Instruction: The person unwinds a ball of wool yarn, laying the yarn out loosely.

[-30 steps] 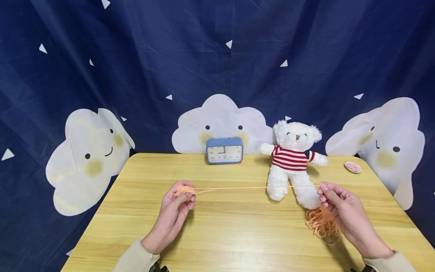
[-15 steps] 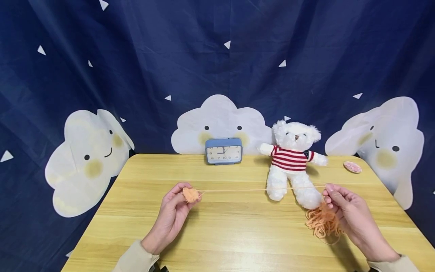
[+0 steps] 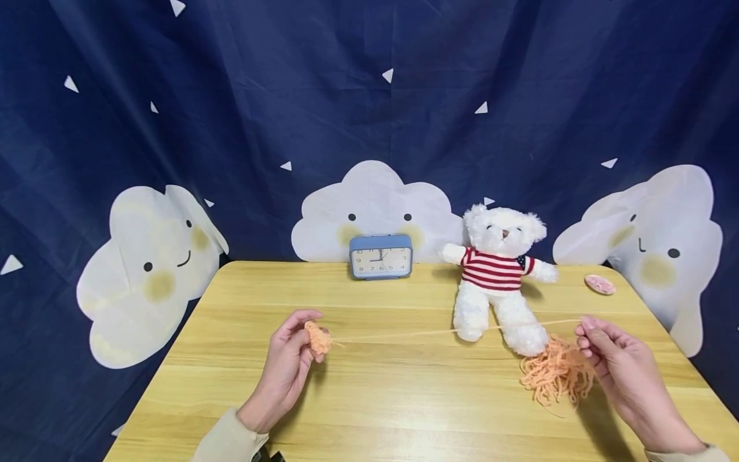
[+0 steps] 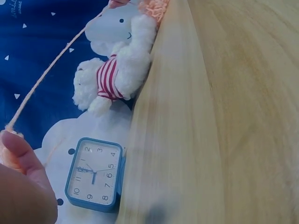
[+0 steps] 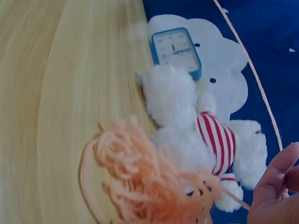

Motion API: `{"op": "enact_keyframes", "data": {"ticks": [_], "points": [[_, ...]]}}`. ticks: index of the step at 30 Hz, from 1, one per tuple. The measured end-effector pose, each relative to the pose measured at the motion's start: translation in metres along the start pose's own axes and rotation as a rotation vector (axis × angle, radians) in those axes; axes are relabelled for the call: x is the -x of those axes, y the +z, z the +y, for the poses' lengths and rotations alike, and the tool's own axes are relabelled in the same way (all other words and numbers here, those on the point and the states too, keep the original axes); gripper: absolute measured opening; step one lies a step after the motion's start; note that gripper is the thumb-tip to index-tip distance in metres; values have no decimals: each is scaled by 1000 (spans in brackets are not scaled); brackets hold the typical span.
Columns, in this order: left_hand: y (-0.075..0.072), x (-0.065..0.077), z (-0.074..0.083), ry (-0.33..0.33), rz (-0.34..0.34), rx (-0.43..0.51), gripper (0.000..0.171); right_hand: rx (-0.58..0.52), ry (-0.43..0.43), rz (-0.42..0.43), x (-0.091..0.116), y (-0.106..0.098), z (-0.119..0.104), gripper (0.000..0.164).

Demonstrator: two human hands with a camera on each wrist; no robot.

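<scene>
My left hand holds a small wad of peach yarn between thumb and fingers, above the left half of the table. From it a single yarn strand runs taut to the right, crossing in front of the bear's legs. My right hand pinches the far end of that strand between thumb and forefinger. A loose tangled heap of the same yarn lies below and left of the right hand. In the right wrist view, another strand leads from the heap to the right hand.
A white teddy bear in a red-striped shirt sits at the back right, its foot by the heap. A blue alarm clock stands at the table's back edge. A small pink oval object lies at the right rear of the wooden table.
My right hand has moved to the right, drawing out the strand. The wad has turned in my left fingers, and more of the heap shows.
</scene>
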State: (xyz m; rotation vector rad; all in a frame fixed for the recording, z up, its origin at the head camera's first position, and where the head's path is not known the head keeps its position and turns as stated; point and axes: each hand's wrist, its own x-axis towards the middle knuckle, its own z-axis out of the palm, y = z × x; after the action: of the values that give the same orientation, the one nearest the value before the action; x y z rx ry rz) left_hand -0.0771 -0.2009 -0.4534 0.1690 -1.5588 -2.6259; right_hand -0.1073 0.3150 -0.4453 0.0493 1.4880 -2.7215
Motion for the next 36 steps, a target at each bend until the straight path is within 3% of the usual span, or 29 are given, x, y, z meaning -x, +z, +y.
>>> {"op": "enact_keyframes", "data": {"ticks": [10, 19, 26, 31, 36], "points": [[0, -2, 5, -3, -26, 164, 34, 40, 15, 66, 4, -16, 0, 32], [-3, -1, 4, 14, 26, 94, 27, -3, 2, 60, 4, -30, -2, 35], [-7, 0, 4, 41, 54, 35, 18, 30, 7, 72, 1, -45, -8, 37], [-8, 0, 5, 50, 72, 57, 14, 132, 51, 75, -5, -63, -12, 40], [-7, -1, 6, 54, 54, 78, 12, 341, 167, 41, -9, -76, -11, 38]]}}
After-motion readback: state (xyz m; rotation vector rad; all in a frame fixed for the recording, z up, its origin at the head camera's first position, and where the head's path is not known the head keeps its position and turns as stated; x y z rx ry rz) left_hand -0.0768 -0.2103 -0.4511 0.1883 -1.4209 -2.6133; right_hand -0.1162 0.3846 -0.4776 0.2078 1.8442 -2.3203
